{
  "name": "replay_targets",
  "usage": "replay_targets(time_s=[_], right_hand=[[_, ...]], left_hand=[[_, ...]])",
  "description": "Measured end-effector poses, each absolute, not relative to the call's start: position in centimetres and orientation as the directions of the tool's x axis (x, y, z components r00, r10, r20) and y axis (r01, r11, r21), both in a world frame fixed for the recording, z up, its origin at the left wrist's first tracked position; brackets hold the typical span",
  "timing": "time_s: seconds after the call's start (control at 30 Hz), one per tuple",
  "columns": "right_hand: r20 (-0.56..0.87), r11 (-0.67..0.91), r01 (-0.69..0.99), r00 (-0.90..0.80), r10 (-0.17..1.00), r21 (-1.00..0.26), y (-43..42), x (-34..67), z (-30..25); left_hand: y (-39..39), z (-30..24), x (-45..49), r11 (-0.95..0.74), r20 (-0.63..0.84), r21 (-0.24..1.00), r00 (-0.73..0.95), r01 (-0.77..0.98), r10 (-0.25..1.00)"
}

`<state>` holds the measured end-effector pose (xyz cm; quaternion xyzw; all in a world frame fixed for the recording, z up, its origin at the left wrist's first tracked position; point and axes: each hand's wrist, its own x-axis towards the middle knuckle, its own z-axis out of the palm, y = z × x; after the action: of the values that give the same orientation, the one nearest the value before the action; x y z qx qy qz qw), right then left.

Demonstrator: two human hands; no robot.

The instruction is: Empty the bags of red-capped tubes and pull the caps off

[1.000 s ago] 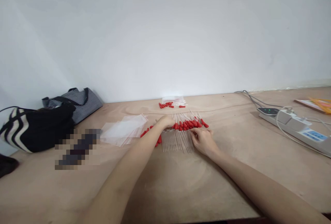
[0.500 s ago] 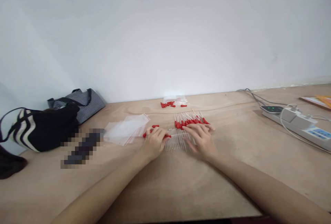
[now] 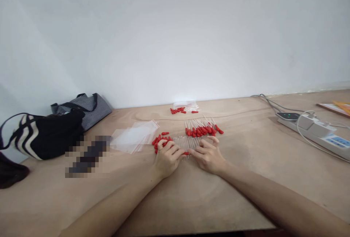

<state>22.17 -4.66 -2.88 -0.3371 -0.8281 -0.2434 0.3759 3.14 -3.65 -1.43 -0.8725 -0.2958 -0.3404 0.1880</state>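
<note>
My left hand [image 3: 169, 158] pinches a small red rubber bulb [image 3: 186, 153] that sticks out toward the right. Its tip meets the fingertips of my right hand [image 3: 209, 155], which is closed; what that hand grips is hidden by its fingers. Thin clear glass tubes [image 3: 186, 142] lie side by side in a row just behind both hands. Loose red bulbs [image 3: 160, 139] are heaped beside my left hand, partly covered by it. Beyond my right hand is a pile of droppers [image 3: 201, 130], clear tubes with red bulbs fitted on their near ends.
Clear zip bags [image 3: 133, 136] lie spread at the left. A small bag with tubes [image 3: 188, 105] and several red bulbs [image 3: 177, 110] sit near the wall. Black bag [image 3: 54, 135] and striped bag [image 3: 95, 111] stand far left. A power strip [image 3: 325, 131] with cables is right.
My right hand has come back from the tubes and droppers to meet my left hand, and its fingers have closed. The left hand has moved slightly right and nearer with the red bulb.
</note>
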Motion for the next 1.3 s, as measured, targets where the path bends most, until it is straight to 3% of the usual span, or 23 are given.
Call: replay_targets(time_s=[0.23, 0.37, 0.6, 0.7, 0.77, 0.83, 0.97, 1.07, 1.3], right_hand=[[0.765, 0.644, 0.75, -0.501, 0.405, 0.151, -5.0, 22.3, -2.7], [0.73, 0.632, 0.768, -0.489, 0.477, 0.102, -5.2, 22.3, -2.5], [0.724, 0.66, 0.748, -0.491, 0.484, 0.066, -5.3, 22.8, -2.1], [0.743, 0.62, 0.785, -0.423, 0.518, 0.014, -4.9, 24.6, -2.0], [0.753, 0.524, 0.849, -0.303, 0.584, -0.064, -4.4, 26.1, -1.8], [0.719, 0.429, 0.892, -0.205, 0.664, -0.142, -3.8, 27.1, -1.8], [0.563, 0.315, 0.925, -0.149, 0.813, -0.211, -3.1, 26.9, -2.2], [0.482, 0.242, 0.943, -0.106, 0.87, -0.228, -3.1, 26.1, -3.0], [0.443, 0.187, 0.952, -0.063, 0.894, -0.242, -3.0, 25.3, -4.0]], left_hand=[[-4.3, -1.1, 3.1, -0.707, 0.695, -0.23, 0.621, 0.669, 0.361], [-4.5, -0.9, 3.0, -0.701, 0.645, -0.238, 0.649, 0.672, 0.404], [-4.7, -0.7, 3.3, -0.696, 0.653, -0.229, 0.637, 0.681, 0.409], [-3.7, 0.6, 1.8, -0.617, 0.661, -0.179, 0.558, 0.766, 0.501], [-2.5, 1.9, 0.1, -0.456, 0.687, -0.06, 0.368, 0.888, 0.627], [-1.0, 3.2, -1.5, -0.367, 0.615, 0.071, 0.249, 0.927, 0.748], [1.9, 4.5, -2.4, -0.373, 0.307, 0.244, 0.294, 0.895, 0.905], [3.7, 4.1, -1.3, -0.296, 0.15, 0.259, 0.265, 0.919, 0.953], [6.0, 3.1, 0.1, -0.207, 0.049, 0.249, 0.201, 0.946, 0.978]])
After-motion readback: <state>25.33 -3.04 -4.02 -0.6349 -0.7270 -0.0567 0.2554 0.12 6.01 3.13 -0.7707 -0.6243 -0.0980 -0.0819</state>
